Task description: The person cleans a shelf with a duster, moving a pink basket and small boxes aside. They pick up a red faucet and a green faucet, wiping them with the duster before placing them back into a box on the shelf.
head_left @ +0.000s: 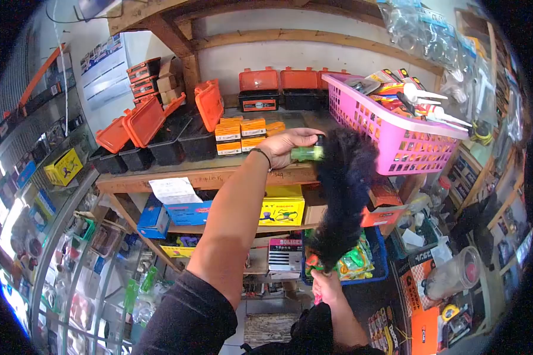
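Observation:
My left hand point(287, 145) reaches over the wooden shelf with its fingers closed on a small green object point(305, 154) with a dark end, whose exact kind I cannot make out. Lower down, my right hand point(328, 287) grips the handle of a fluffy black duster point(346, 189). The duster stands upright, its upper part close beside the green object and in front of the pink basket point(391, 139). Stacked small orange boxes point(241, 131) sit just left of my left hand.
Black bins with orange lids point(180, 136) line the shelf point(219, 171). A yellow box point(282, 207) and a blue crate point(380, 260) with green packets stand below. Glass display cases point(71, 278) run along the left. Packaged goods hang at upper right.

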Motion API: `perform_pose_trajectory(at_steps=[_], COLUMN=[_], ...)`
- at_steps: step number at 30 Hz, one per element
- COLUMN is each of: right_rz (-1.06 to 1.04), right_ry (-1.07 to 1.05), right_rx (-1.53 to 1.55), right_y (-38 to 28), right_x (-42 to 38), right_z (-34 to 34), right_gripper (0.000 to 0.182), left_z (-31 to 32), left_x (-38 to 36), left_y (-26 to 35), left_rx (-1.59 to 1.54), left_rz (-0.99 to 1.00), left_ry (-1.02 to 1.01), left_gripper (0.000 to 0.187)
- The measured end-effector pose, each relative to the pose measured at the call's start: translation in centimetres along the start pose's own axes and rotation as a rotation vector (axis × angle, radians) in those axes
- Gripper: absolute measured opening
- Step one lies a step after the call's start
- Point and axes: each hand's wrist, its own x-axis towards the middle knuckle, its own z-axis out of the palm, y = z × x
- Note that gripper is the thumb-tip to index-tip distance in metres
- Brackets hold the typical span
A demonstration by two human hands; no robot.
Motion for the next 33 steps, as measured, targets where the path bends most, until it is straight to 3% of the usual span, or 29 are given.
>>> perform_pose_trajectory(at_steps=[1,3,4,5,7,8,11,12,13,15,17,18,19,20,21,22,23,24,25,26,27,29,31,33], right_rz=[-0.001,0.013,0.026,0.024,-0.046,-0.033,0.029,-0.042,-0.031,0.003,-0.011,0.002,0.015,0.052,0.127,0.05,-0.025,-0.018,0.07,0.158,0.157,0.261,0.267,0.146], right_ry=[-0.004,-0.052,-0.02,-0.021,-0.005,-0.029,-0.089,-0.067,-0.066,-0.002,-0.023,0.029,0.076,-0.046,-0.058,-0.134,-0.215,-0.238,-0.301,-0.364,-0.394,-0.612,-0.73,-0.99], right_rx=[-0.006,-0.197,-0.264,-0.269,-0.09,-0.024,-0.079,-0.083,-0.082,-0.327,-0.307,-0.428,-0.551,-0.634,-0.85,-0.887,-0.922,-0.937,-0.997,-1.057,-1.075,-1.257,-1.264,-1.319], right_y=[0.3,1.1,0.9,0.7,-0.3,-0.1,-0.2,0.4,0.6,0.3,0.0,-0.1,0.0,1.3,1.0,2.1,3.6,4.8,5.8,6.2,5.7,4.1,3.9,5.4], right_x=[0.0,0.0,0.1,0.2,-0.2,-0.1,-1.1,-1.3,-1.8,-2.4,-3.9,-4.8,-5.4,-5.6,-6.6,-7.1,-7.7,-8.1,-8.2,-8.0,-7.8,-8.5,-8.3,-6.1], right_z=[-0.1,-0.4,-0.4,-0.4,0.2,-0.1,0.6,0.4,-0.1,-1.4,-1.5,-1.2,-1.2,-2.3,-1.5,-1.3,-1.7,-2.2,-2.6,-2.6,-1.9,0.0,0.6,0.5], right_gripper=[0.028,0.03,0.03,0.03,0.031,0.03,0.028,0.022,0.022,0.033,0.042,0.032,0.023,0.024,0.026,0.028,0.031,0.031,0.038,0.047,0.047,0.048,0.052,0.055], left_z=[-0.5,-2.0,-2.6,-2.9,-0.5,0.7,-0.6,-0.3,-0.7,0.3,2.2,2.9,2.7,5.0,6.1,7.4,7.4,8.1,7.5,5.4,5.8,7.0,7.9,9.8], left_x=[0.3,0.9,1.2,1.2,-0.1,-0.6,-0.4,-0.6,-1.3,-2.1,-5.5,-8.6,-9.6,-13.4,-15.3,-17.3,-20.3,-24.0,-26.8,-29.7,-31.2,-33.8,-35.5,-37.2], left_y=[-0.2,-0.5,0.2,-0.2,-0.2,0.4,-0.4,-0.1,-0.1,-1.1,-2.3,-2.7,-4.4,-4.2,-5.8,-6.5,-8.3,-10.7,-12.1,-15.7,-16.3,-17.9,-19.8,-19.6], left_rx=[0.0,-0.032,0.264,0.265,-0.015,0.099,0.048,0.012,0.253,-0.065,-0.139,0.179,-0.088,0.374,0.217,-0.428,-0.511,-0.357,-0.547,-0.631,-0.633,-0.629,-0.372,0.467], left_rz=[0.007,0.042,0.169,0.174,0.032,-0.017,0.097,0.158,0.362,0.282,0.21,0.194,0.219,0.298,0.558,0.298,0.219,0.544,0.233,0.414,0.439,0.742,0.656,0.299], left_ry=[0.003,-0.214,-0.327,-0.326,-0.04,0.081,0.087,-0.096,-0.228,-0.071,0.178,0.274,0.154,0.276,0.186,0.529,0.637,0.386,0.859,0.653,0.676,0.544,1.102,1.476], left_gripper=[0.035,0.046,0.049,0.049,0.05,0.054,0.055,0.054,0.053,0.035,0.035,0.047,0.051,0.049,0.049,0.049,0.05,0.048,0.053,0.057,0.057,0.036,0.038,0.04])
